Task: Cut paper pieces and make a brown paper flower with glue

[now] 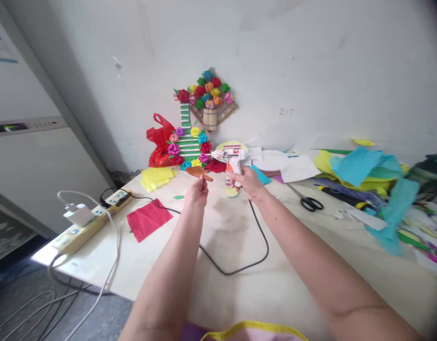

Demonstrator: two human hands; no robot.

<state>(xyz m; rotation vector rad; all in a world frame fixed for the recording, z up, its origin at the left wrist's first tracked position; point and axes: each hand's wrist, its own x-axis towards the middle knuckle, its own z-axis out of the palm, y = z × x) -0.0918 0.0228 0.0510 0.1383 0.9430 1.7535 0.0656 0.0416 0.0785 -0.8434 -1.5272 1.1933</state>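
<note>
We clasp the glue gun [239, 163] in our right hand [250, 183], nozzle [209, 155] pointing left near the orange paper [209, 178] our left hand [197, 192] pinches.

In front of me a pale grey-white wall [310, 57] rises behind the back edge of my worktop [299, 270], scuffed in places, with a small handwritten number [286, 112] on it. Toward the back left corner, the plaster [120, 176] is broken away low down. Beyond the left edge I have a tall white cabinet [30, 161] with a dark display strip [8, 128] across it and a blue-and-white label [2, 47] higher up. Grey floor [111, 315] shows past the front left corner. The light reaches me soft and even, the wall dimming beside the cabinet; the worktop is cream.
</note>
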